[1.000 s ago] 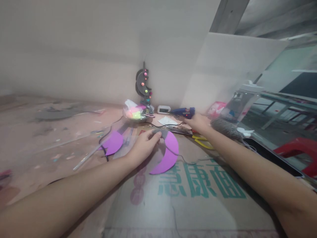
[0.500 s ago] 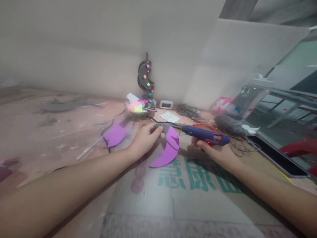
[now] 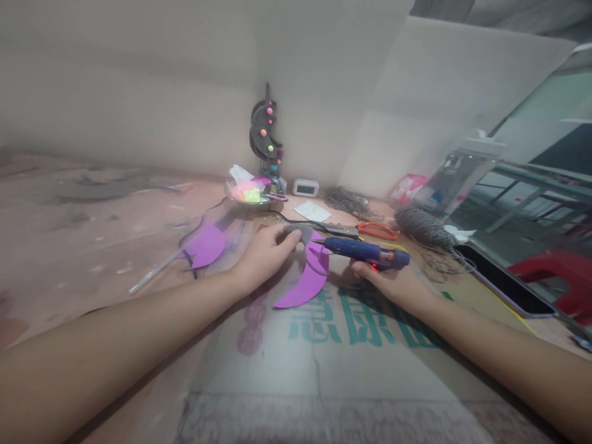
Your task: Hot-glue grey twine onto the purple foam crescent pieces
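Note:
My left hand (image 3: 264, 255) rests on the cardboard sheet (image 3: 333, 364), its fingers closed in a pinch on the grey upper tip of a purple crescent cutout (image 3: 305, 280). My right hand (image 3: 393, 283) grips a blue glue gun (image 3: 365, 251) with a red light glowing. The gun lies level, nozzle pointing left, close to the crescent's top near my left fingertips. A second purple cutout (image 3: 206, 245) lies to the left of my left hand.
Behind are a bowl of bright bits (image 3: 252, 196), a dark crescent ornament with coloured beads (image 3: 264, 132), a small white clock (image 3: 306, 187), orange-handled scissors (image 3: 377, 230), a ball of grey twine (image 3: 419, 227), a clear jar (image 3: 456, 185) and a dark phone (image 3: 504, 280).
My right hand reached to the back, picked up the glue gun and brought it in beside the crescent. My left hand has kept its hold on the crescent's tip.

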`<action>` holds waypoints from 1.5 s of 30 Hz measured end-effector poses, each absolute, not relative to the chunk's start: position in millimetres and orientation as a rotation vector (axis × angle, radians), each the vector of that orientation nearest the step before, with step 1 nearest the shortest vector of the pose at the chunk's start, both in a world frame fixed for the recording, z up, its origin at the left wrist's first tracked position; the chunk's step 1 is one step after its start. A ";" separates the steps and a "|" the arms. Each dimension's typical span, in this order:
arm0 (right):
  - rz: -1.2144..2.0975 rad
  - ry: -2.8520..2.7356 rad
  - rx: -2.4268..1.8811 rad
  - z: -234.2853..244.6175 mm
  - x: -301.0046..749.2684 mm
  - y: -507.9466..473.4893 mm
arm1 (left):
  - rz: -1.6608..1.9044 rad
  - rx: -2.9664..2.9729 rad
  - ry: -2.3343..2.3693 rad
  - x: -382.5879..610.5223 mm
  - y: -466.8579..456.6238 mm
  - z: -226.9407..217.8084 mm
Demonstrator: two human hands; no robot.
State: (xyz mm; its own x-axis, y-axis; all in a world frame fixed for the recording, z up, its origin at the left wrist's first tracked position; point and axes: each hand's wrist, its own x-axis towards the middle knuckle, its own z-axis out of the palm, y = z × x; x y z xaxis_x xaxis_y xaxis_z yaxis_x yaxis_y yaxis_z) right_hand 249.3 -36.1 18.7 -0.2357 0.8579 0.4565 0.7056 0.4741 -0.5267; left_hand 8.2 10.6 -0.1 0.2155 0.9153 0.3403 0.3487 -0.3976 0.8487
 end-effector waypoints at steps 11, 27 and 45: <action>0.375 -2.031 -1.296 21.0 246.7 -37.8 | 1.151 1.892 1.177 8.9 11.3 0.5; 0.354 -2.030 -1.287 15.9 244.4 -35.2 | 1.140 1.956 1.185 9.8 6.2 5.5; 0.359 -2.005 -1.373 14.7 243.4 -34.4 | 1.118 2.001 1.178 9.1 5.8 4.6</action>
State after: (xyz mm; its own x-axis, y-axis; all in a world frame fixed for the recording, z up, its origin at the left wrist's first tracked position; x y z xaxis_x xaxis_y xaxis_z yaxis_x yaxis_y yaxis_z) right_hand 243.4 -34.4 14.7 -0.2195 0.9021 0.3716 0.7171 0.4074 -0.5654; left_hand 9.1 5.8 4.6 0.2672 0.8869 0.3768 0.4225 -0.4593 0.7814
